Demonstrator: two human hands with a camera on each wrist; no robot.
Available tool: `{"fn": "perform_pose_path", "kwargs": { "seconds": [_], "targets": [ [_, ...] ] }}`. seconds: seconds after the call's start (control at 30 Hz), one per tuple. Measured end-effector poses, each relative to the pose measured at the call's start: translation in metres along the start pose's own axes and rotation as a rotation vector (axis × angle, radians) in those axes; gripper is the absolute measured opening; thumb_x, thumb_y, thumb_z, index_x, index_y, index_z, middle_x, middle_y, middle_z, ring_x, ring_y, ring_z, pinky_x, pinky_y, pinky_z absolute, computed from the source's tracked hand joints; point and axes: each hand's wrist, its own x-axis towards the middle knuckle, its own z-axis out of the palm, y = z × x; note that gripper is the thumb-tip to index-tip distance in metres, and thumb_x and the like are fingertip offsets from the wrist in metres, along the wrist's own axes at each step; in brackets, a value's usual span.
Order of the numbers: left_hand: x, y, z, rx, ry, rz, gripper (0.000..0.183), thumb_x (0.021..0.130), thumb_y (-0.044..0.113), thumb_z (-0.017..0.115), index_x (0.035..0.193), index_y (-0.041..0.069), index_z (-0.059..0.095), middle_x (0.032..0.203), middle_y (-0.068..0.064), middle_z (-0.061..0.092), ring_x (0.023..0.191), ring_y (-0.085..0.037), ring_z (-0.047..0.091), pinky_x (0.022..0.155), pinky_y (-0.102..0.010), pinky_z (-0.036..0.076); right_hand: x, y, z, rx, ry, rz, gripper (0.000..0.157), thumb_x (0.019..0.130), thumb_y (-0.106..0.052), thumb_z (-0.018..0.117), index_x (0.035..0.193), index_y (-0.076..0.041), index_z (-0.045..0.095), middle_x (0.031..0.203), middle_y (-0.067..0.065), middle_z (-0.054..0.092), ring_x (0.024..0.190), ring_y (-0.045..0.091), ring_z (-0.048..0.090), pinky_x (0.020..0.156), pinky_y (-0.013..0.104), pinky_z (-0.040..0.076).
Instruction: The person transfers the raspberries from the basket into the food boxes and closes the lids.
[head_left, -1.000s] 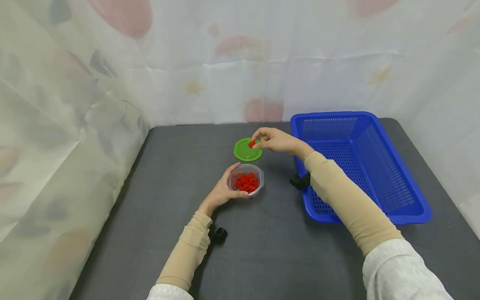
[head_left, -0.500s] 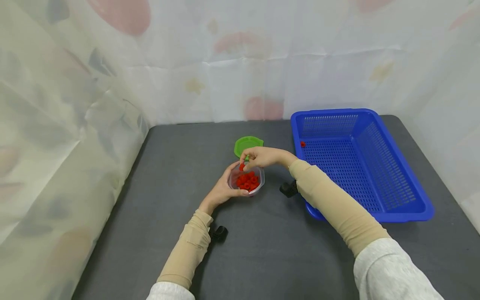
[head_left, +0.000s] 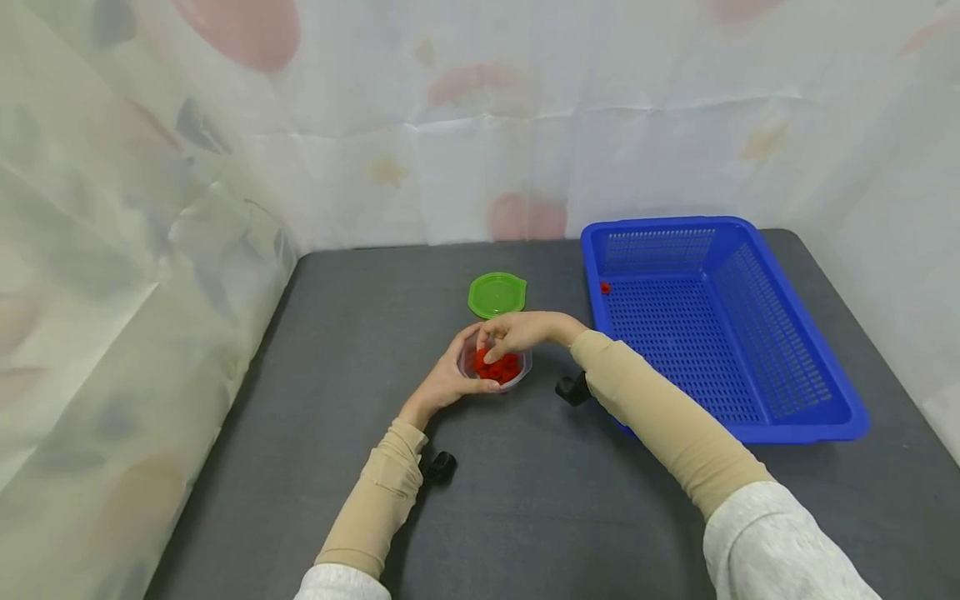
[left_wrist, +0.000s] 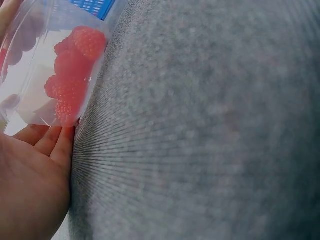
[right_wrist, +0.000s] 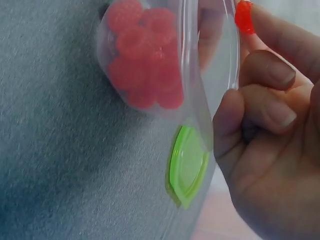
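A clear plastic container (head_left: 522, 367) with several red raspberries (head_left: 507, 367) in it stands on the table. My left hand (head_left: 442, 385) grips its left side, thumb in front and fingers behind. In the left wrist view, the berries (left_wrist: 77, 70) show through the clear wall. My right hand (head_left: 517, 331) reaches over the container's mouth from the far right, fingertips down at the berries. The right wrist view shows a raspberry (right_wrist: 244, 17) pinched at the tip of that hand's finger, by the rim; the thumb is hard to make out. A green lid (head_left: 497, 295) lies just behind the container.
A blue plastic basket (head_left: 817, 435) stands on the right of the grey table (head_left: 315, 400), with one raspberry (head_left: 605, 287) near its left wall. Pale patterned sheets (head_left: 337, 183) hang behind and to the sides. Each wrist carries a black camera mount (head_left: 573, 389).
My right hand, holding the raspberry, has moved from above the green lid toward me and down into the container's mouth. The raspberry in the basket has come into view. My left hand stays put.
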Motion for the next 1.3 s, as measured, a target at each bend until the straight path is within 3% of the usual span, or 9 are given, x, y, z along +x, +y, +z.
{"fn": "perform_pose_path", "kwargs": {
  "seconds": [0.1,0.2,0.53,0.73,1.03,1.2,1.3],
  "targets": [
    [0.0,0.0,0.0,0.022,0.005,-0.013,0.097,0.072,0.018,0.08,0.147,0.025,0.02,0.147,-0.003,0.034,0.131,-0.022,0.039,0.11,-0.045,0.032,0.002,-0.002,0.001,-0.025,-0.013,0.017,0.029,0.091,-0.023,0.059,0.116,-0.011,0.052,0.094,0.003,0.051,0.087,0.022,0.048,0.078,0.036,0.045],
    [0.0,0.0,-0.001,0.025,0.013,-0.013,0.097,0.072,0.019,0.08,0.148,0.025,0.019,0.148,-0.002,0.032,0.132,-0.022,0.037,0.111,-0.045,0.031,0.003,-0.004,0.003,-0.038,-0.007,0.021,0.027,0.09,-0.022,0.06,0.114,-0.011,0.053,0.096,0.004,0.052,0.088,0.022,0.048,0.08,0.038,0.045],
    [-0.001,0.0,-0.001,0.037,0.019,0.03,0.093,0.073,0.019,0.08,0.146,0.025,0.023,0.148,0.0,0.034,0.133,-0.021,0.038,0.111,-0.044,0.031,0.005,-0.01,0.005,-0.093,0.046,0.053,0.026,0.091,-0.022,0.059,0.115,-0.011,0.055,0.096,0.005,0.052,0.082,0.019,0.049,0.07,0.028,0.045],
    [-0.007,-0.003,-0.003,0.034,0.017,-0.01,0.094,0.072,0.019,0.08,0.146,0.025,0.022,0.147,-0.001,0.034,0.132,-0.021,0.039,0.11,-0.044,0.032,0.01,-0.007,0.01,-0.068,0.036,0.045,0.03,0.091,-0.025,0.059,0.117,-0.01,0.054,0.105,0.005,0.053,0.088,0.015,0.049,0.078,0.03,0.047],
    [0.0,-0.003,-0.003,0.027,0.022,0.025,0.093,0.072,0.017,0.08,0.145,0.026,0.023,0.145,-0.001,0.036,0.131,-0.021,0.04,0.11,-0.044,0.032,0.009,-0.009,0.002,-0.108,0.053,0.058,0.032,0.091,-0.028,0.058,0.118,-0.011,0.055,0.122,0.005,0.052,0.101,0.014,0.05,0.083,0.025,0.047],
    [0.0,-0.002,-0.002,-0.003,0.006,0.041,0.093,0.072,0.014,0.08,0.146,0.024,0.023,0.145,-0.001,0.038,0.132,-0.021,0.039,0.111,-0.044,0.03,0.005,-0.01,-0.001,-0.065,0.093,0.077,0.03,0.092,-0.032,0.056,0.116,-0.014,0.055,0.105,0.004,0.054,0.075,0.013,0.047,0.069,0.025,0.044],
    [0.0,-0.002,0.0,-0.024,-0.013,0.044,0.093,0.073,0.012,0.079,0.146,0.023,0.022,0.145,-0.003,0.039,0.132,-0.023,0.039,0.112,-0.045,0.028,-0.001,-0.01,-0.006,0.006,0.106,0.092,0.03,0.093,-0.033,0.055,0.116,-0.014,0.055,0.082,0.003,0.047,0.058,0.013,0.035,0.058,0.025,0.036]
  ]
}}
